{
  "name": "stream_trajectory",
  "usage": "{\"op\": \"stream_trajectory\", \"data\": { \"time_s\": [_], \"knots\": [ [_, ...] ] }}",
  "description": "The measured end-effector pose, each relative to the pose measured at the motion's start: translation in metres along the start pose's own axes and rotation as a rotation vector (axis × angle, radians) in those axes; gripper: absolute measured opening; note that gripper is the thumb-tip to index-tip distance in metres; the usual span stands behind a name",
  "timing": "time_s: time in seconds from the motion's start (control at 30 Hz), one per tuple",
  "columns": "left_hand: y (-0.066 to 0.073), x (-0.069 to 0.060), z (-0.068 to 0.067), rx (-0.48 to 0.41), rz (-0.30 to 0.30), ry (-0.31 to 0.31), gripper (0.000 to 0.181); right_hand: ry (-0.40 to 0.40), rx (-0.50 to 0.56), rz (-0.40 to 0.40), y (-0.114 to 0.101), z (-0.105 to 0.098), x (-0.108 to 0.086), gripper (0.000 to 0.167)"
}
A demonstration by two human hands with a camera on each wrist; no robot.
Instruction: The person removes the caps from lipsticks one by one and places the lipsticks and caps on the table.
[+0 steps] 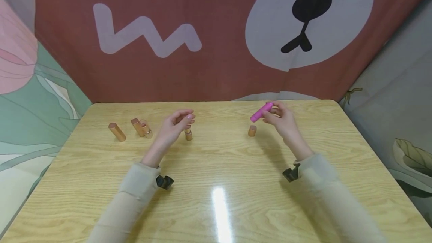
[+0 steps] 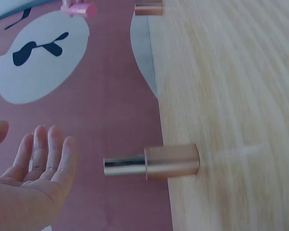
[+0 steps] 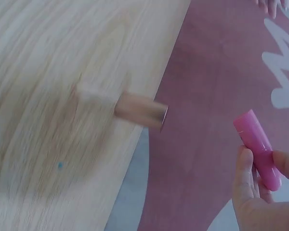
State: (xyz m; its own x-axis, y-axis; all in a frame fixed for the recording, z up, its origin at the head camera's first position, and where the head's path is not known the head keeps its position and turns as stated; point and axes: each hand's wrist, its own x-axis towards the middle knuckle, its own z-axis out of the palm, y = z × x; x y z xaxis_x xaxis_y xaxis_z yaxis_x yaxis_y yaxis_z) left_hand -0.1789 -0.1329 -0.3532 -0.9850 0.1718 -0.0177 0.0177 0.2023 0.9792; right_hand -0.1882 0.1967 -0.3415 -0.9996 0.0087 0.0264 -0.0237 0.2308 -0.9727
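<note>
Between the thumb and fingers of my right hand (image 1: 281, 123) I pinch a pink tube (image 1: 261, 112) near its rounded end, the grip closed snugly around it; the tube is tilted, its flat end free and pointing down toward my left. I hold it in the air, clear of the table (image 1: 209, 168), and just beside it a short copper piece (image 1: 252, 131) stands upright on the wood. My left hand (image 1: 173, 126) has hold of nothing; its fingers are relaxed and gently bent, apart from the thumb. Near those fingers stands an upright copper lipstick base (image 2: 172, 162), its narrower shiny metal sleeve (image 2: 125, 166) rising from it, and I am not touching it. Farther to my left are a long copper tube (image 1: 117, 132) and, near it, a second copper tube (image 1: 137, 127) close beside a smaller piece with a bright collar (image 1: 146, 130); whether these last two touch, I cannot tell. Pale sleeves (image 1: 138, 183) cover my forearms, with a small black camera (image 1: 164, 182) at each wrist. Behind the table hangs a reddish-brown cloth (image 1: 219, 63) bearing a white zigzag (image 1: 145, 29) and a white muzzle with a black nose (image 1: 312, 5).
</note>
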Motion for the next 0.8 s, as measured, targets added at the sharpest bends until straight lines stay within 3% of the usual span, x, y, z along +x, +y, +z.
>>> {"op": "stream_trajectory", "data": {
  "time_s": [0.37, 0.8],
  "knots": [
    [-0.001, -0.001, 0.024, 0.038, -0.022, -0.104, 0.041, -0.056, -0.038, 0.052, 0.002, 0.03, -0.003, 0.049],
    [-0.002, -0.001, 0.044, 0.052, -0.066, -0.219, 0.044, -0.128, 0.077, 0.056, 0.007, 0.062, -0.01, 0.042]
  ]
}}
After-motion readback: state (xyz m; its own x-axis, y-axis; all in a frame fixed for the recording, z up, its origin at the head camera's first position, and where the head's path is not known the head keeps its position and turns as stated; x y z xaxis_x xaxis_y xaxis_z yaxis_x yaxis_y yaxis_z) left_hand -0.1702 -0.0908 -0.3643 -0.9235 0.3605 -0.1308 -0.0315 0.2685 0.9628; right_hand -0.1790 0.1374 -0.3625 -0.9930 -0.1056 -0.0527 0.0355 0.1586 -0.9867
